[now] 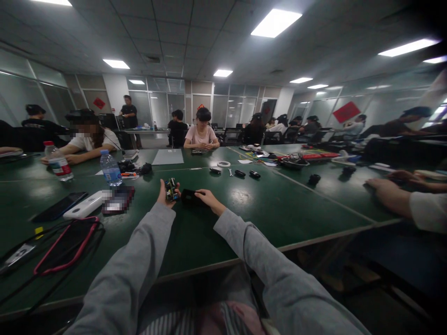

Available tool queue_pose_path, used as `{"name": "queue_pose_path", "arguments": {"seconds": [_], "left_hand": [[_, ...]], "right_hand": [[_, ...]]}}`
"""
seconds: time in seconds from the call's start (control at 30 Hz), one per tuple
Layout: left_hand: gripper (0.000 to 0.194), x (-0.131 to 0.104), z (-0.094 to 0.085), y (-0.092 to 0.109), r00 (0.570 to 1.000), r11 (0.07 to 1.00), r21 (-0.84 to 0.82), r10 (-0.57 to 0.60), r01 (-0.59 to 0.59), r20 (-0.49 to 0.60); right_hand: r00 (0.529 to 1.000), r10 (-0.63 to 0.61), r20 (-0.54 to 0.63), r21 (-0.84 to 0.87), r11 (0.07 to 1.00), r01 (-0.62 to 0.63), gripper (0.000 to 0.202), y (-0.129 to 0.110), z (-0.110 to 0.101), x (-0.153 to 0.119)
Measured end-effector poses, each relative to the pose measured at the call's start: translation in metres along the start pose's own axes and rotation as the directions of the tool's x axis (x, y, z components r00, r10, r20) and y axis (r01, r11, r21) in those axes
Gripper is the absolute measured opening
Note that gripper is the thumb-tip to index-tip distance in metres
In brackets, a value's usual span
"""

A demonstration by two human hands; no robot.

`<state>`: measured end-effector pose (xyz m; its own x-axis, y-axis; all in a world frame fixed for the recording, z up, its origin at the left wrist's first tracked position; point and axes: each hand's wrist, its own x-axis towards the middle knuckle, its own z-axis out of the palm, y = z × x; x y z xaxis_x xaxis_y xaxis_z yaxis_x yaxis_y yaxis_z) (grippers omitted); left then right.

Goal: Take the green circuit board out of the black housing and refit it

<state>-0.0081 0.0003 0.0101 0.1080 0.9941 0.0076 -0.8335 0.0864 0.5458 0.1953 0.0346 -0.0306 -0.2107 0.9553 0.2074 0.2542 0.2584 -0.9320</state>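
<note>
In the head view, the left hand grips a small circuit board above the green counter. The right hand pinches a flat black piece by its right end, and this piece is just beside the board. Beyond the left hand there is a bottle with blue cap. Three small black objects lie farther, toward the right.
</note>
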Motion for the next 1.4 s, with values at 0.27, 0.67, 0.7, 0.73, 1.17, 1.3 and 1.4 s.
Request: {"name": "queue_pose_path", "arguments": {"seconds": [0.27, 0.67, 0.7, 0.73, 1.17, 1.3, 1.4], "left_hand": [[0.051, 0.0004, -0.004, 0.0002, 0.998, 1.0, -0.007, -0.01, 0.01, 0.061], [0.049, 0.0008, -0.0002, -0.0012, 1.0, 1.0, 0.001, -0.003, 0.003, -0.013], [0.049, 0.0012, -0.0003, -0.0012, 1.0, 1.0, -0.001, 0.003, -0.003, -0.01], [0.048, 0.0016, -0.0006, -0.0013, 1.0, 1.0, -0.001, 0.008, -0.008, -0.004], [0.044, 0.0066, -0.0028, -0.0012, 0.999, 0.998, 0.04, 0.041, -0.04, -0.01], [0.042, 0.0061, 0.0002, 0.0003, 0.999, 0.999, 0.039, 0.033, -0.033, 0.004], [0.04, 0.0048, 0.0024, 0.0003, 0.999, 0.998, 0.05, 0.039, -0.04, 0.017]], "right_hand": [[1.0, 0.01, -0.028, -0.017, 1.0, -0.01, 0.026, -0.0038, 0.0016, 0.0], [0.999, -0.053, -0.012, -0.12, 0.991, 0.052, 0.026, -0.0003, 0.0045, 0.0028], [0.998, -0.063, 0.001, -0.122, 0.991, 0.062, 0.027, -0.0003, 0.0047, 0.0028], [0.998, -0.07, 0.008, -0.124, 0.99, 0.071, 0.027, -0.0005, 0.0049, 0.0026], [0.993, -0.117, 0.016, -0.184, 0.976, 0.118, 0.026, -0.0055, 0.0054, -0.0019], [0.991, -0.13, 0.028, -0.194, 0.972, 0.133, 0.026, -0.0074, 0.0058, -0.0023], [0.99, -0.135, 0.041, -0.21, 0.968, 0.14, 0.027, -0.0089, 0.0056, -0.003]]}}
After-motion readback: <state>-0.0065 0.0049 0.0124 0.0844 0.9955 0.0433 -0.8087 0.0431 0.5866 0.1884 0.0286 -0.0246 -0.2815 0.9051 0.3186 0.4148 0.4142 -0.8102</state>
